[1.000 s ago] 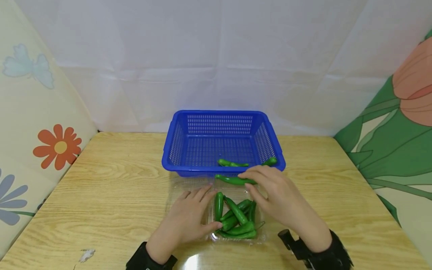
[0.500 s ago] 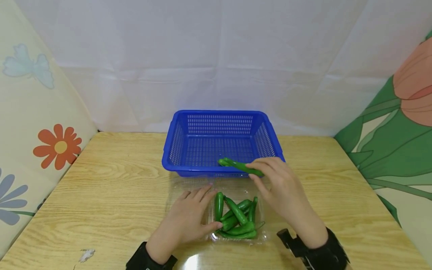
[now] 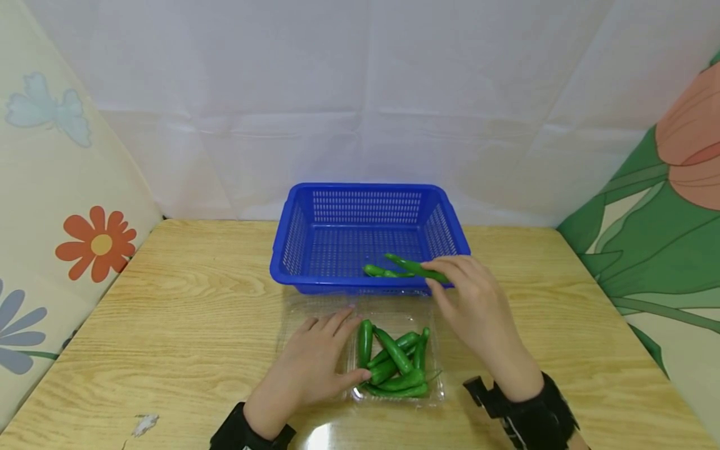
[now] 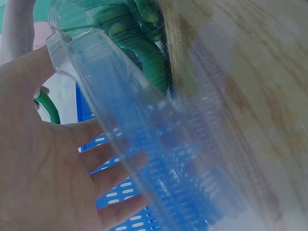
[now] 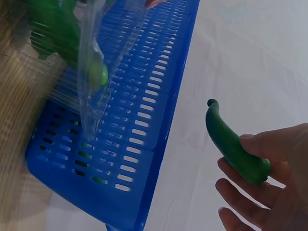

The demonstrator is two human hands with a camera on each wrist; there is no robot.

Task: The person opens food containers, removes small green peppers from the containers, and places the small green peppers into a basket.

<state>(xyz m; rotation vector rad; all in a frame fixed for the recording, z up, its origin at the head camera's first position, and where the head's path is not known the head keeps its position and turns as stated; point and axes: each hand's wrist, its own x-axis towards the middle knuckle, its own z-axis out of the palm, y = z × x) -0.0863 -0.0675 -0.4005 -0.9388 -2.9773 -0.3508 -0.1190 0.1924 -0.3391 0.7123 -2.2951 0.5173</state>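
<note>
A green chili pepper [image 3: 409, 265] is pinched between the thumb and fingers of my right hand [image 3: 475, 306], above the near right rim of a blue plastic basket [image 3: 371, 187]. In the right wrist view this chili pepper [image 5: 230, 143] slants up from the fingertips. At least one other pepper [image 3: 374, 270] lies inside the basket, partly hidden by its near wall. A clear plastic box [image 3: 396, 307] stands in front, with several green peppers [image 3: 396, 356] in it. My left hand [image 3: 312, 359] rests against the box's left side, its fingers spread [image 4: 115, 175].
The wooden table [image 3: 191, 325] bears a pale worn patch [image 3: 145, 425] at the front left. A white cloth [image 3: 360, 94] hangs behind the basket, and patterned panels with a red flower [image 3: 101, 245] and a tulip [image 3: 692, 144] stand at the sides.
My right hand has lifted the pepper from above the clear box, up and over the basket's near rim. The left hand stays in place.
</note>
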